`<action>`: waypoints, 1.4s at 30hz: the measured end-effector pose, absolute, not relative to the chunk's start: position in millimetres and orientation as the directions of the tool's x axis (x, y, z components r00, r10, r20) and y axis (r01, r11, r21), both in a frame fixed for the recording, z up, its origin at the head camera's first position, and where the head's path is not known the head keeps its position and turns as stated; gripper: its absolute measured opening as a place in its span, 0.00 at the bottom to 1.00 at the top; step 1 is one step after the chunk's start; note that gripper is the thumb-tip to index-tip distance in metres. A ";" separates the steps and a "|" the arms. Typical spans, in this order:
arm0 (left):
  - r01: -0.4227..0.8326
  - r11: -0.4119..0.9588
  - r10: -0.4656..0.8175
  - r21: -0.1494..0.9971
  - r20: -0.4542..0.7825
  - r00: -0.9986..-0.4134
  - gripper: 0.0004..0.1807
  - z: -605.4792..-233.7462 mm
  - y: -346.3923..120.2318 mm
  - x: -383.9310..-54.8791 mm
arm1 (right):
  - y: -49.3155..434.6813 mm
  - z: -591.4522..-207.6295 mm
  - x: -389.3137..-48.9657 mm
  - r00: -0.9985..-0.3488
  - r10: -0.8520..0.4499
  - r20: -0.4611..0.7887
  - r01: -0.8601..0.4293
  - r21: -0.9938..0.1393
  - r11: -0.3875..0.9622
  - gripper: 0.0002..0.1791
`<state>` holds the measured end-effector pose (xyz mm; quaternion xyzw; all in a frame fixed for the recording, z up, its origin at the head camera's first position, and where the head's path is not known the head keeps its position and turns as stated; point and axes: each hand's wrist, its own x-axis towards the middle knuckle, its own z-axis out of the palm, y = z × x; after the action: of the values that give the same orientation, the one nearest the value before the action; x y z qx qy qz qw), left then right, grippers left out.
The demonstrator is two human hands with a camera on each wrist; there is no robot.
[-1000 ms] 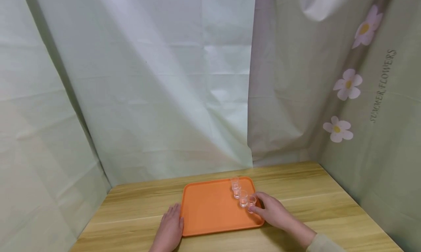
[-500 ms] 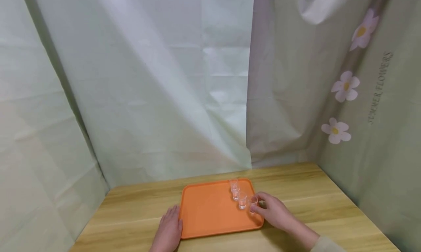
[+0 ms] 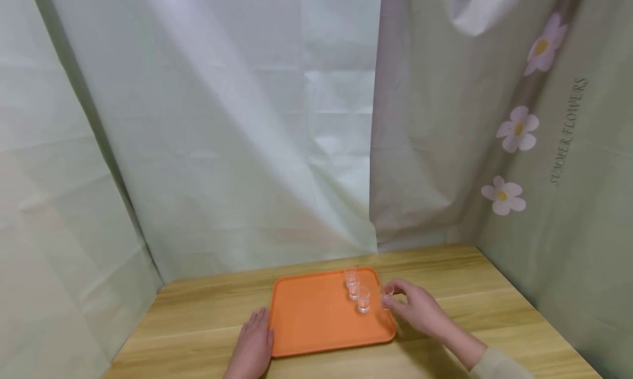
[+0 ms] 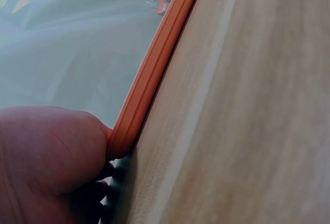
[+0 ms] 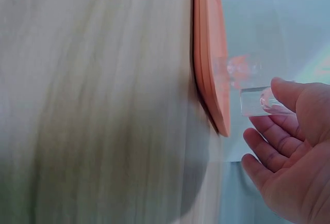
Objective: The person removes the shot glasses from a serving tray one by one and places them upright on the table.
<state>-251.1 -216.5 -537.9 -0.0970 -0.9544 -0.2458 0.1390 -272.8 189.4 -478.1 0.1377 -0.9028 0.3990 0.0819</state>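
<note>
A small clear shot glass [image 3: 387, 299] is pinched between the thumb and fingers of my right hand [image 3: 415, 307], at the right rim of the orange tray [image 3: 316, 318]. In the right wrist view the held glass [image 5: 255, 101] hangs raised, its thick base apart from the tray's rim [image 5: 206, 53]. Several more shot glasses [image 3: 363, 300] stand in a slanting row on the tray's right part. My left hand [image 3: 252, 343] lies at the tray's left edge with fingers extended. In the left wrist view its thumb [image 4: 67, 146] touches the tray's corner [image 4: 126, 136].
The tray lies on a wood-grain table [image 3: 445, 280]. Pale green curtains [image 3: 247, 148] hang behind and at both sides. The right-hand curtain bears printed flowers [image 3: 503, 195] and lettering.
My right hand has lifted the nearest shot glass off the tray and carried it slightly right and up, away from the row. The left hand stays at the tray's edge.
</note>
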 end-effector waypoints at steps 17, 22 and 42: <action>0.289 0.847 0.111 0.446 0.385 -0.916 0.25 -549.7 -219.3 -257.5 | 212.6 -470.6 -301.7 -0.953 -0.134 0.271 -0.287 -0.673 0.681 0.11; 0.253 0.861 0.120 0.441 0.307 -0.944 0.27 -535.3 -217.6 -253.4 | 218.8 -472.2 -311.1 -0.959 -0.112 0.260 -0.264 -0.676 0.688 0.12; 0.273 0.858 0.093 0.435 0.391 -0.916 0.25 -563.2 -220.8 -260.7 | 228.4 -493.0 -339.8 -0.973 -0.037 0.227 -0.191 -0.705 0.683 0.14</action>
<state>-260.7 -220.8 -563.2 -0.0966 -0.9468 -0.2479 0.1810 -339.8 228.4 -493.0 0.0624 -0.9122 0.3929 0.0977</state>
